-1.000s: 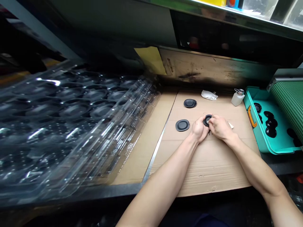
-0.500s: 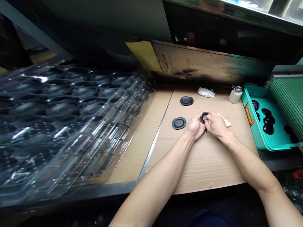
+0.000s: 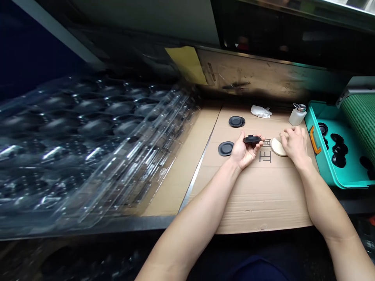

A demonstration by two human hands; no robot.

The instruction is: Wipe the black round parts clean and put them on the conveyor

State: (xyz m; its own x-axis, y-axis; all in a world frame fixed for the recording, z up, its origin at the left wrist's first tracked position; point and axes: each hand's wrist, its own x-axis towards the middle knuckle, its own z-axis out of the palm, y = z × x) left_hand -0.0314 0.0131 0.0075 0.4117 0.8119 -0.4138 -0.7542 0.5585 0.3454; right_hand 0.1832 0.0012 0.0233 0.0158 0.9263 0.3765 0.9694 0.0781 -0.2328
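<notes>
My left hand (image 3: pixel 243 151) holds a round black plastic cap (image 3: pixel 252 139), tilted so that its thin edge faces me, with a small tab on top. My right hand (image 3: pixel 295 145) is over the right side of a round cream-coloured pad (image 3: pixel 277 147) on the cardboard. Its fingers are bent and slightly apart, and nothing shows in them; whether the fingertips touch the pad is hard to see. Another flat black cap (image 3: pixel 225 148) lies just left of my left hand, partly behind it. A further black cap (image 3: pixel 236 121) lies farther back.
Stacked clear plastic trays (image 3: pixel 96 128) fill the left side. A crumpled white packet (image 3: pixel 261 111) and a pump bottle (image 3: pixel 297 114) stand at the back of the cardboard (image 3: pixel 258 199). At right, a teal bin (image 3: pixel 324 168) holds several black parts beside a green conveyor belt (image 3: pixel 360 117).
My right hand has left the black cap and moved right to the cream pad. My left hand keeps the cap, now tipped edge-on. The view has shifted slightly.
</notes>
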